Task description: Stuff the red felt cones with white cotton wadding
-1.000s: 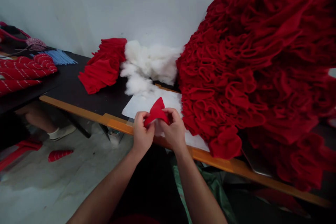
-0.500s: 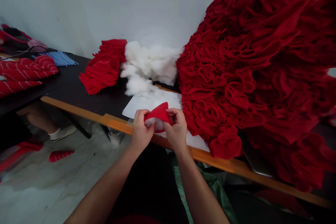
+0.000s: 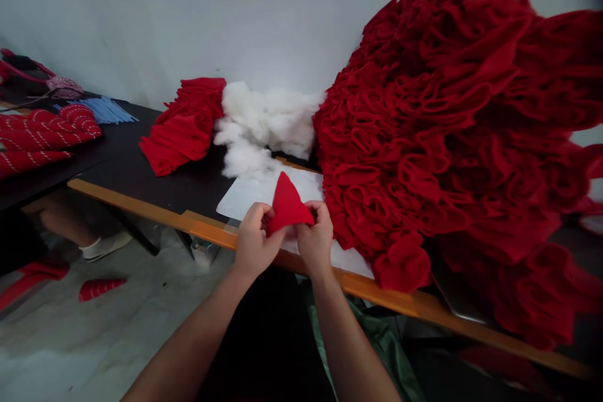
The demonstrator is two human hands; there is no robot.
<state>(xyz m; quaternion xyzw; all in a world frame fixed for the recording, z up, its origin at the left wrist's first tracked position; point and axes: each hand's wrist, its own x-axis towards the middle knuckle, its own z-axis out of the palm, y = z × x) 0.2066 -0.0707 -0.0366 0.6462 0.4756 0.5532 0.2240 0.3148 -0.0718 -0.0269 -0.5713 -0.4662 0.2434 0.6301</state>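
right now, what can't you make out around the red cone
All in the head view:
Red cone: its inside, hidden by its front.
White sheet: part, covered by the large red pile.
Striped red cloth: cut off by the left edge.

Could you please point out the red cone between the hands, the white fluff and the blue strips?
Red cone [image 3: 287, 203]: head view, middle of its near face.
White fluff [image 3: 267, 120]: head view, middle of the heap.
Blue strips [image 3: 107, 110]: head view, middle of the bundle.
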